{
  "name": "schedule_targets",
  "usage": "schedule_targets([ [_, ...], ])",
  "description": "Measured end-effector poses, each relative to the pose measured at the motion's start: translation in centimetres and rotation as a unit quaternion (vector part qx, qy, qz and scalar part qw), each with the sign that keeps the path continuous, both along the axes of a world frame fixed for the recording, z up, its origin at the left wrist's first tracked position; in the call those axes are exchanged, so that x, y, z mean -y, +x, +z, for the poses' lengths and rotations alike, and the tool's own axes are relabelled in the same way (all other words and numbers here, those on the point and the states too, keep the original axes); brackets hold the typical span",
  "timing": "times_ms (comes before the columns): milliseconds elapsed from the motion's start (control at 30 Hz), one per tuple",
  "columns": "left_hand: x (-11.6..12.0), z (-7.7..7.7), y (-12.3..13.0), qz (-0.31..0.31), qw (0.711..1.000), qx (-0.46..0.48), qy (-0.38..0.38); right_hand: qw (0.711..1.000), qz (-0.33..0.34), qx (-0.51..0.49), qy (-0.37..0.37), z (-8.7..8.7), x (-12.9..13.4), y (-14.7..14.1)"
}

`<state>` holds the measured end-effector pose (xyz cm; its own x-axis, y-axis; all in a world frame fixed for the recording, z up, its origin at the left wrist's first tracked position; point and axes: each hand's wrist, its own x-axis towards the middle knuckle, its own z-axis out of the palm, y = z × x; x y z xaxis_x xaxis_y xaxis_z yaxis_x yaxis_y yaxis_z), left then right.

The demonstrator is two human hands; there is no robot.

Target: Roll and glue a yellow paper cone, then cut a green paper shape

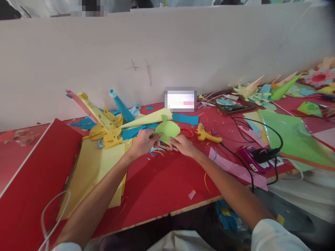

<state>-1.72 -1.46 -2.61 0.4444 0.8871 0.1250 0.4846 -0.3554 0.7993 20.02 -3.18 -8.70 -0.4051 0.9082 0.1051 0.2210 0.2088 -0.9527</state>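
Note:
A light green paper cutout (167,130), rounded with a small pointed tip at its top, is held up above the red table (157,184). My left hand (144,142) pinches its lower left edge, fingers closed. At its lower right edge, my right hand (183,144) grips it between thumb and fingers. Behind the cutout lies a rolled pale yellow paper cone (146,119). Red-handled scissors (187,132) show partly just right of the cutout, and small paper scraps lie under my hands.
Yellow sheets (96,167) lie at left beside a red panel (39,188). A yellow glue gun (208,134), its black cable, a purple power box (258,160) and a pink strip (235,168) are at right. A white wall (104,52) stands behind. Paper cones stand back left.

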Motion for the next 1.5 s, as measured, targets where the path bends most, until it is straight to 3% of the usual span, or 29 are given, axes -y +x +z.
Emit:
schedule_targets([
  [133,0.3,0.0,0.2,0.016,1.000,0.017,-0.003,0.999,-0.037,0.008,0.023,-0.3,-0.1,-0.2],
  [367,0.4,-0.2,0.3,0.033,0.998,0.048,0.004,0.998,0.038,-0.052,-0.023,-0.2,0.1,-0.5],
  [633,0.4,-0.2,0.4,0.020,0.998,0.054,-0.008,0.997,0.028,-0.064,-0.034,-1.0,0.0,-0.3],
  [900,0.3,-0.2,0.1,-0.012,1.000,0.010,-0.002,0.995,-0.055,-0.071,-0.051,-0.2,-0.3,0.5],
  [1067,0.3,0.0,0.2,-0.003,1.000,-0.014,0.002,0.997,-0.068,-0.040,-0.023,-0.6,-0.5,0.5],
  [1300,0.5,0.4,0.4,0.008,1.000,0.005,-0.003,0.999,0.004,-0.030,-0.022,0.1,-0.4,0.5],
  [1500,0.5,0.2,0.5,0.014,1.000,0.009,0.004,0.999,-0.041,-0.002,0.030,-0.3,-0.5,0.2],
])
